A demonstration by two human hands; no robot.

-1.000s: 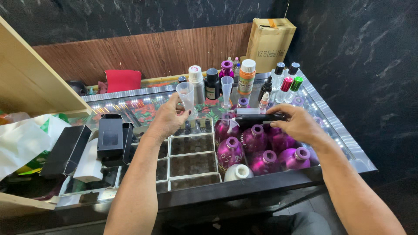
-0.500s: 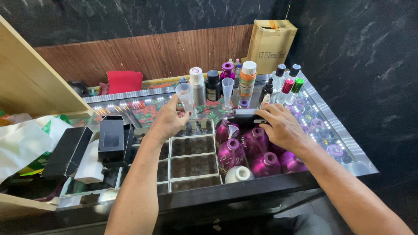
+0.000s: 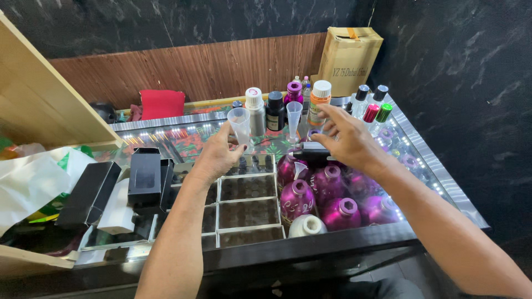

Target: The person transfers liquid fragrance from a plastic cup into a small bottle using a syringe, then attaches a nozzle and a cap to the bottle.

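Note:
My left hand (image 3: pixel 215 158) grips a clear plastic measuring cup (image 3: pixel 239 124) by its lower part, holding it upright above the glass counter (image 3: pixel 166 138). My right hand (image 3: pixel 348 141) hovers over a cluster of purple metal bottles (image 3: pixel 327 191), thumb and fingers pinching a small dark bottle (image 3: pixel 311 148) that lies sideways, while the other fingers spread toward an orange bottle with a white cap (image 3: pixel 318 103). A clear glass funnel cup (image 3: pixel 293 119) stands between the two hands.
Silver, black and purple-capped bottles (image 3: pixel 271 109) line the back of the counter. Small capped vials (image 3: pixel 370 109) stand at right. Black boxes (image 3: pixel 141 177) and a white bag (image 3: pixel 33 182) lie left. A cardboard box (image 3: pixel 346 58) sits behind, a red cloth (image 3: pixel 162 103) at the wall.
My right hand has drawn leftward and away from me with the small dark bottle, toward the orange bottle. The left hand keeps the cup almost still.

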